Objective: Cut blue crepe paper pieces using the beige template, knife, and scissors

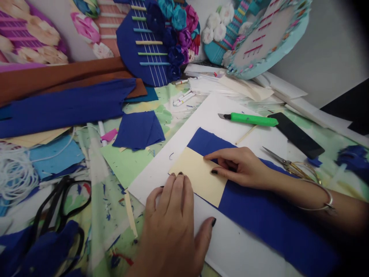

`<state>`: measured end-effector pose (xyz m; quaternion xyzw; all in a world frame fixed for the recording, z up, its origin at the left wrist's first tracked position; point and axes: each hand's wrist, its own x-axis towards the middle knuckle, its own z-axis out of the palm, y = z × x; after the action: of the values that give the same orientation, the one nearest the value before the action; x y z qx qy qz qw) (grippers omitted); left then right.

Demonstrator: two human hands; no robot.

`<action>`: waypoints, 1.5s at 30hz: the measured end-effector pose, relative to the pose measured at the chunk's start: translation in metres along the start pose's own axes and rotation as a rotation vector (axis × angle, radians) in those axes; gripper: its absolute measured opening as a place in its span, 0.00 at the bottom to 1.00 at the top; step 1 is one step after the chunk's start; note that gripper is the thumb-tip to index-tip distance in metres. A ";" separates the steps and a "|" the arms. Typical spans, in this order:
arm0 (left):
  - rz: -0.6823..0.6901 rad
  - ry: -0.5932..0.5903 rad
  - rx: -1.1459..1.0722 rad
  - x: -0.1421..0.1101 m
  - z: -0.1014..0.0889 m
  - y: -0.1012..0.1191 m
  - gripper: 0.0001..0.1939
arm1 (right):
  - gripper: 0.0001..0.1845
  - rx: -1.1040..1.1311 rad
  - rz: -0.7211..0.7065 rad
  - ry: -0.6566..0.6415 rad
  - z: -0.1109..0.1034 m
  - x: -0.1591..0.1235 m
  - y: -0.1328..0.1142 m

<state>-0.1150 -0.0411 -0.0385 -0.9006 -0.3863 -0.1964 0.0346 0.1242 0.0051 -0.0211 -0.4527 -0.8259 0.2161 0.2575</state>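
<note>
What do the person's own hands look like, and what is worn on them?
The left hand has dark nail polish. The right hand has a dark-polished thumbnail too, and behind it sits a thin, silver-coloured bangle with a small charm or clasp. No sleeve is visible.

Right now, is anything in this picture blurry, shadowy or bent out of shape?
Head view: light looks soft, with faint shadows near the left hand and right hand; the green craft knife is fairly clear; the crumpled blue material at far right is smeared; the right-hand corners darken to black; shapes seem stretched towards the edges, perhaps by a wide lens.
</note>
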 end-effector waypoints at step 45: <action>-0.079 -0.038 -0.052 -0.002 -0.002 0.010 0.31 | 0.15 -0.011 0.010 -0.015 -0.001 -0.001 0.001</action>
<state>-0.1098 -0.0496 -0.0364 -0.8888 -0.4169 -0.1905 -0.0037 0.1258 0.0050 -0.0214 -0.4565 -0.8267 0.2163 0.2477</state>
